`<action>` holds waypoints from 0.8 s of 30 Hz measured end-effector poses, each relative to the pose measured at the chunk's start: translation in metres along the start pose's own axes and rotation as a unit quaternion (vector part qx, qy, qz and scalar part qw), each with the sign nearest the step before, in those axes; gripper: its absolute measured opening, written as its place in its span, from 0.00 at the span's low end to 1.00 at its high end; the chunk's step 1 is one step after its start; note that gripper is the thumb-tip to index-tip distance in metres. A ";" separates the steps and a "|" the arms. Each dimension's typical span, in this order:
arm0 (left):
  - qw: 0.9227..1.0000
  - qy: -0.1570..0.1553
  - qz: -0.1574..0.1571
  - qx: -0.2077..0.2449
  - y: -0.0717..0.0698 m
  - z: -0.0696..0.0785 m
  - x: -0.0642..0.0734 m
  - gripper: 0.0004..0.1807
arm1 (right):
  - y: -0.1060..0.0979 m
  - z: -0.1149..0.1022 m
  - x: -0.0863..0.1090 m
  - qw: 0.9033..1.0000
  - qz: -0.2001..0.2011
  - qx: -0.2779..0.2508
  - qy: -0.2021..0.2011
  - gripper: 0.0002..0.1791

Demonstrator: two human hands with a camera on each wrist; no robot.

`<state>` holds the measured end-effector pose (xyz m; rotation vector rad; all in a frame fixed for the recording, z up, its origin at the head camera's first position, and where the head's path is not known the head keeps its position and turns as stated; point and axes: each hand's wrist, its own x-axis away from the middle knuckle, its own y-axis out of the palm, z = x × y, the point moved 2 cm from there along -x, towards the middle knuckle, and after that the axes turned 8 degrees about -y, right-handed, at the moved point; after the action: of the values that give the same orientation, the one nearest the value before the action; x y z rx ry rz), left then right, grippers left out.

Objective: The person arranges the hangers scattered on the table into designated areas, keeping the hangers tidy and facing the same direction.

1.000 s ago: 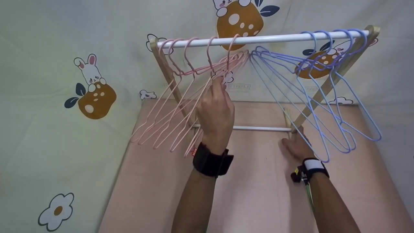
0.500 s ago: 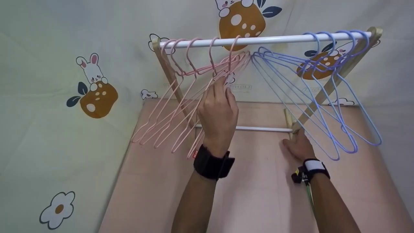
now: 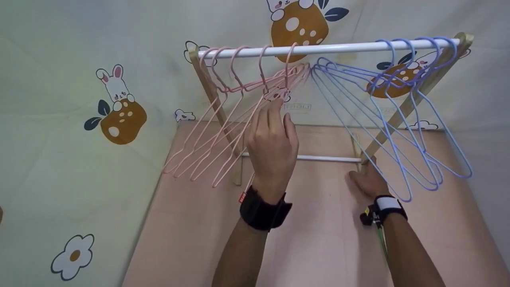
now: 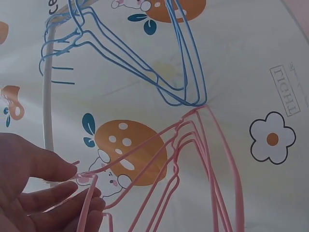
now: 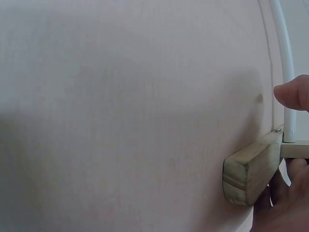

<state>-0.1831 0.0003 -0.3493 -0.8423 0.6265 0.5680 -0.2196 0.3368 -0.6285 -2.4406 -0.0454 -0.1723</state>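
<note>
My left hand (image 3: 273,147) is just below the hook of the rightmost pink hanger (image 3: 286,73), its fingers extended upward and the thumb apart from them. In the left wrist view, the thumb and fingertips lie beside that hanger's neck with a gap between them. Several pink hangers hang on the left part of the white top rail (image 3: 338,48); several blue hangers (image 4: 200,72) hang at its right end. Low at the right, my right hand (image 3: 368,181) grips the clothes rack's base, its fingers behind the wooden foot (image 5: 248,169) and the thumb by the white lower bar (image 5: 286,48).
Wooden legs (image 3: 209,89) hold the rail at both ends. The rack stands on a pink surface (image 3: 318,223) against a pale wall cloth (image 3: 151,24) printed with rabbits and flowers. A red tag (image 3: 242,197) shows beside the left wristband.
My left hand has slid down slightly from the rightmost pink hanger's neck, and its thumb has spread away from the fingers. The right hand stays at the rack's base.
</note>
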 end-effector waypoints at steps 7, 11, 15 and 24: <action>0.999 0.031 0.017 0.017 -0.006 0.004 0.011 0.15 | -0.003 -0.012 0.003 1.000 0.018 0.009 -0.008 0.53; 0.999 0.042 0.014 0.016 -0.009 0.006 0.020 0.16 | -0.006 -0.024 0.009 0.999 0.020 0.031 0.001 0.50; 0.998 0.065 0.016 0.014 -0.013 0.009 0.031 0.16 | -0.007 -0.030 0.013 0.999 0.016 0.033 0.011 0.42; 0.989 0.137 -0.017 0.045 -0.010 0.012 0.076 0.13 | -0.002 -0.023 0.010 1.000 0.022 0.014 0.016 0.47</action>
<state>-0.1206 0.0203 -0.3916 -0.8509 0.8800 0.3924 -0.2125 0.3235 -0.6081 -2.4078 0.0200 -0.1891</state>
